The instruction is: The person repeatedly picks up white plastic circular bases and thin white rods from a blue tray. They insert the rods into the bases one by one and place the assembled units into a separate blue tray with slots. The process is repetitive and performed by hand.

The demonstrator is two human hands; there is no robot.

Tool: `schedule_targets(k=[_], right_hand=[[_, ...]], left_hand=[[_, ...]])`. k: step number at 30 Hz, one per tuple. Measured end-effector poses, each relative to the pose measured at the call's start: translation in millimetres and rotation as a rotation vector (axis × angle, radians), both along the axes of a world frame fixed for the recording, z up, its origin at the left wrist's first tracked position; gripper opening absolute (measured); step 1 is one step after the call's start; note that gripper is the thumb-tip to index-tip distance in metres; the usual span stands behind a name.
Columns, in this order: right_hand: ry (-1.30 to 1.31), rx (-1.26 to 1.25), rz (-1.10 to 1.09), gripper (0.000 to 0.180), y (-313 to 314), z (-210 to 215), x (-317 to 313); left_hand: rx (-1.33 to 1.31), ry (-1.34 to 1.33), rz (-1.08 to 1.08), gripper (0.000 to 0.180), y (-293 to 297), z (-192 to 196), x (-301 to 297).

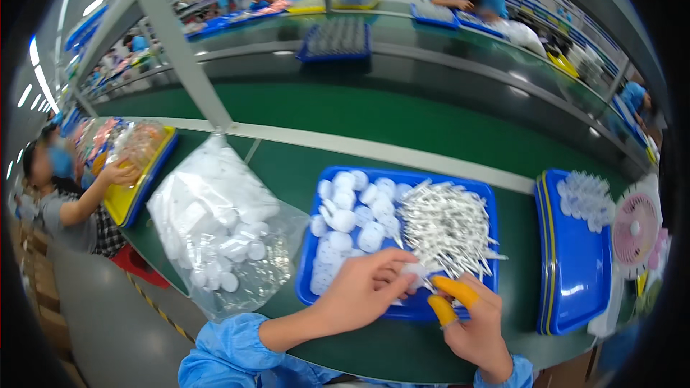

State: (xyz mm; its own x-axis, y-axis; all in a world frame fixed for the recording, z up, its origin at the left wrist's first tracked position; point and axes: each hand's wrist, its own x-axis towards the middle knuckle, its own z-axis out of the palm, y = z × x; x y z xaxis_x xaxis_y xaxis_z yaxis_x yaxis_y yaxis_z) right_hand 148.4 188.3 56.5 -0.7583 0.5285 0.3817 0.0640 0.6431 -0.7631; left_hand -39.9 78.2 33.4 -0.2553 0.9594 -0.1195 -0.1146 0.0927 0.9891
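Note:
Over the near edge of a blue tray [310,244], my left hand [359,289] pinches a small white round plastic piece [412,273]. Close beside it is my right hand [476,320], with yellow finger covers [457,290] on thumb and forefinger. Those two fingers close on a small slim silvery part [429,284] that reaches the white piece; whether the two are joined I cannot tell. White round plastic pieces [343,220] fill the tray's left side. A heap of thin silvery-white parts [445,223] lies on its right.
Left of the tray lies a clear bag [215,208] of white round pieces. Stacked blue trays [578,266] and a pink fan [637,226] stand at the right. A green conveyor belt [359,115] runs beyond. At far left, a co-worker's hand [121,172] touches a yellow tray's bagged parts.

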Motion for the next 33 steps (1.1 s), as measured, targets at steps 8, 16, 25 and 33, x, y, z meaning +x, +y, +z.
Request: schedule_targets(k=[8, 16, 25, 33], right_hand=[[0.017, 0.144, 0.041, 0.041, 7.6, -17.2, -2.7], [-0.023, 0.116, 0.072, 0.049, 4.6, -12.7, 4.3], [-0.135, 0.063, 0.095, 0.045, 10.7, -16.9, 5.6], [-0.131, 0.054, 0.083, 0.036, 0.6, -22.5, 0.2]], left_hand=[[-0.048, -0.147, 0.036, 0.022, -2.0, 2.9, 2.9], [-0.074, -0.108, 0.156, 0.019, -1.7, 5.5, -0.4], [0.127, 0.521, 0.186, 0.019, -1.4, 1.2, 8.4], [0.146, 0.647, 0.166, 0.019, -1.6, -1.8, 17.1]])
